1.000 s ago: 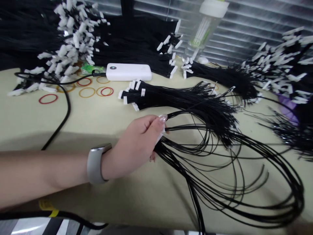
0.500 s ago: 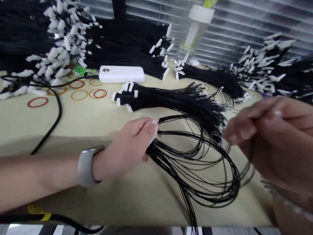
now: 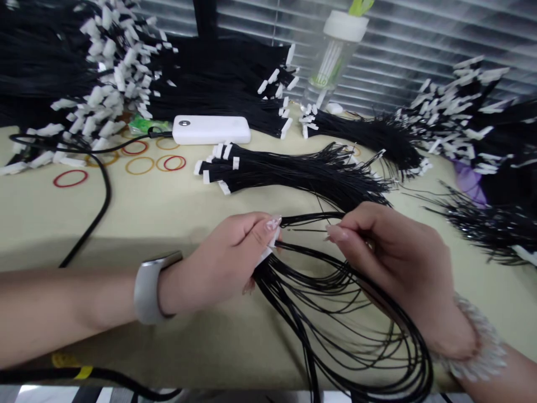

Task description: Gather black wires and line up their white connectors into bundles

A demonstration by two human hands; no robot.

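Power bank (image 3: 211, 129) behind wire bundle (image 3: 293, 170)

A white power bank (image 3: 211, 129) lay on the beige tabletop (image 3: 168, 212), with a black cable (image 3: 100, 196) running to its left end. Coloured rubber bands (image 3: 140, 164) lay near it. A clear bottle (image 3: 331, 56) stood before the window blinds (image 3: 419, 33).

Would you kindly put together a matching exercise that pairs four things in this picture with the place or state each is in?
Column A
1. power bank
2. bottle
3. left hand
4. right hand

Column B
a. upright by the blinds
b. pinching a single black wire
c. flat on the table, black cable at its left end
d. gripping the white connectors of a looped wire bundle

Pairs: 1-c, 2-a, 3-d, 4-b
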